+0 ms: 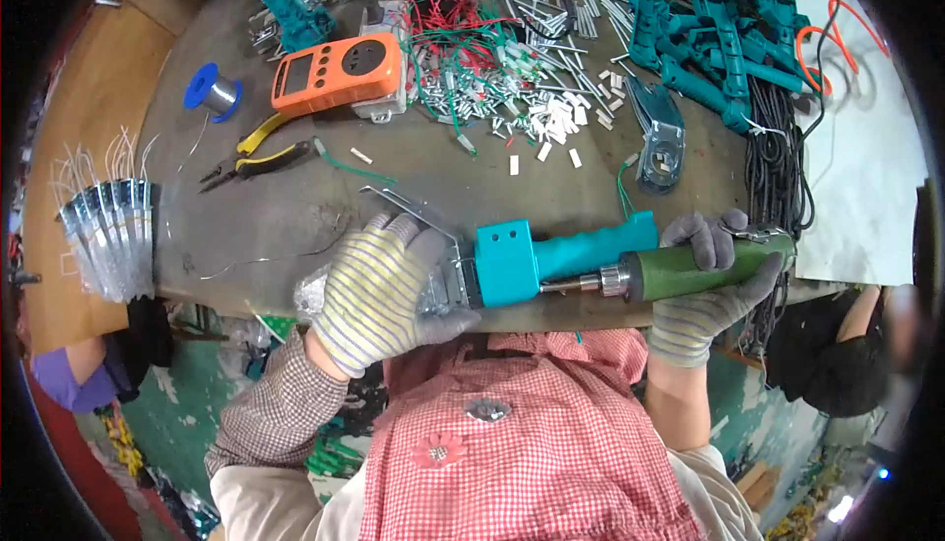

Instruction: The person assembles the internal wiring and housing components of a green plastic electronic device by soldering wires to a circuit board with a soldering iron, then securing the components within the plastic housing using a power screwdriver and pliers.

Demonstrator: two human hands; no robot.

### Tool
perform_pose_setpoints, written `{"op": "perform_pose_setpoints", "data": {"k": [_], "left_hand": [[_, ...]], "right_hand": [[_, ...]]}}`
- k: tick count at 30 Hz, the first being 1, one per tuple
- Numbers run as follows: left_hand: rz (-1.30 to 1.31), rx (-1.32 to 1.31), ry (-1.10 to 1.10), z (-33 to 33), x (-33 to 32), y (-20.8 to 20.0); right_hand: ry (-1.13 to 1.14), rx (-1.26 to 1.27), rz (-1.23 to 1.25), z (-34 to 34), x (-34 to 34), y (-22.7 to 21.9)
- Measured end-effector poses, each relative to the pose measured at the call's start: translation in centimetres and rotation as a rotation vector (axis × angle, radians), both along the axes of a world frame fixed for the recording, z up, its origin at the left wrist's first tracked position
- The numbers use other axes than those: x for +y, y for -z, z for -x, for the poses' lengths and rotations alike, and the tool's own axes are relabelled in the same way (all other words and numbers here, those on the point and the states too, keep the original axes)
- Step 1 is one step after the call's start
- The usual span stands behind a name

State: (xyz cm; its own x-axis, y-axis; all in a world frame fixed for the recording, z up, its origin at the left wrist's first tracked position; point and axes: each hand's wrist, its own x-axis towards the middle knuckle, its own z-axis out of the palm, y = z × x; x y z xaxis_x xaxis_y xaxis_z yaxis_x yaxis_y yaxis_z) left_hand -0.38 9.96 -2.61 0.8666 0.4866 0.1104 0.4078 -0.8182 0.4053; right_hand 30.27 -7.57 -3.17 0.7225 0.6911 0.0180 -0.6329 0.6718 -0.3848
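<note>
Teal tool (507,263) between left hand (377,288) clasping it and right hand (697,320) gripping green driver (667,275)

L glove (369,295) & R glove (684,324) look like a pair from here: off-wht knit w/ yellow-grey stripes, grey-coated fingers. Apron (532,472) is red/wht gingham w/ a pink flower patch (440,450) plus a small silvery oval patch (488,409). L forearm's got a dk/wht check oversleeve (271,408) over a cream shirt sleeve (261,504); R forearm's bare up to its cream sleeve (711,482).
</note>
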Motion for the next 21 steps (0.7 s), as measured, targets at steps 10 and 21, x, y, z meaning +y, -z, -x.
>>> {"op": "perform_pose_setpoints", "data": {"k": [10,21], "left_hand": [[0.012,-0.039,-0.078,-0.9,-0.8,0.5],[-0.015,-0.112,-0.102,-1.1,-1.1,0.7]], "right_hand": [[-0.054,0.102,-0.099,1.4,0.1,1.1],[-0.01,0.047,0.008,1.3,-0.3,0.8]]}}
